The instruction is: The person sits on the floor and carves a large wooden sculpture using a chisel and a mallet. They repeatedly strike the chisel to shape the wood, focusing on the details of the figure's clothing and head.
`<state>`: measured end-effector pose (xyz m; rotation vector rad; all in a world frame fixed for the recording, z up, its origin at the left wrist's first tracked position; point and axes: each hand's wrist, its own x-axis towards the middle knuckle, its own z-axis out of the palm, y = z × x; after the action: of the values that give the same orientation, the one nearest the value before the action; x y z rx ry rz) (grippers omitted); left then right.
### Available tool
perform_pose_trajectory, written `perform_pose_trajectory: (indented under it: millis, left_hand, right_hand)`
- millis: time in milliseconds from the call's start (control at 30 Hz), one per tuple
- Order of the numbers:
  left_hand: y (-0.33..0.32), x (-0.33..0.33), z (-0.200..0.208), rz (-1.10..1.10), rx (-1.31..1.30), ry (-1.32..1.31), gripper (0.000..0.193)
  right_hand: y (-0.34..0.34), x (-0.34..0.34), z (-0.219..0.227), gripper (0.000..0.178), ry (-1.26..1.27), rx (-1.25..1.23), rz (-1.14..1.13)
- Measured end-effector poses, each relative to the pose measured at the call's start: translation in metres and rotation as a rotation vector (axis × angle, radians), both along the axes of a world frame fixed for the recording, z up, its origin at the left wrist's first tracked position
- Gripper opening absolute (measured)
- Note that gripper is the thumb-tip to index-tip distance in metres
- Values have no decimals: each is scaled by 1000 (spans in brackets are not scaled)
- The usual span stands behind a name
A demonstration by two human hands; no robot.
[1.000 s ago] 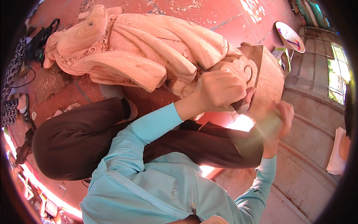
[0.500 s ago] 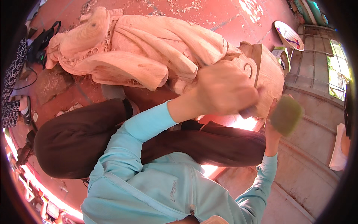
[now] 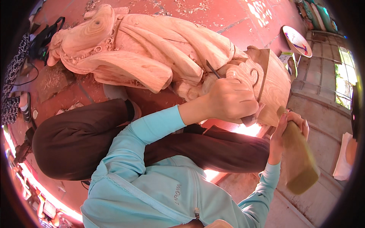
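Observation:
A large carved wooden statue [image 3: 148, 45] lies on its side across the upper part of the view, its robe cut in deep folds. My left hand [image 3: 234, 99] is closed round a chisel [image 3: 213, 69], near the scroll carving toward the statue's right end. The thin dark blade points up and left at the carving; the handle end sticks out below my fist. My right hand [image 3: 279, 136] grips a wooden mallet [image 3: 302, 161] by its short handle. The mallet's greenish-brown block head hangs toward the lower right, apart from the chisel.
Wood shavings lie scattered over the red tiled floor [image 3: 213, 13]. A conical hat [image 3: 297, 41] rests at the upper right beside a small box [image 3: 289, 62]. At the far left are a black bag [image 3: 43, 41] and another person's patterned trouser leg [image 3: 17, 64]. Metal sheeting [image 3: 323, 129] runs along the right.
The mallet has swung down and to the right, away from the chisel handle. My left hand has shifted slightly, and the chisel blade now shows clearly.

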<state>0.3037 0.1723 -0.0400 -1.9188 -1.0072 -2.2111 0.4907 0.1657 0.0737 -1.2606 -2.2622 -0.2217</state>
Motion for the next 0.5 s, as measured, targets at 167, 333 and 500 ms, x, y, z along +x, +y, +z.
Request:
perform_pose_trajectory:
  millis: [167, 333, 500]
  left_hand:
    - [4, 0, -3, 45, 43, -89, 26]
    - [3, 0, -3, 85, 15, -105, 29]
    - [13, -3, -9, 69, 31, -161, 30]
  right_hand:
    - [20, 9, -10, 14, -176, 85, 182]
    - [8, 2, -12, 21, 186, -20, 35]
    - [21, -8, 3, 12, -329, 206, 220]
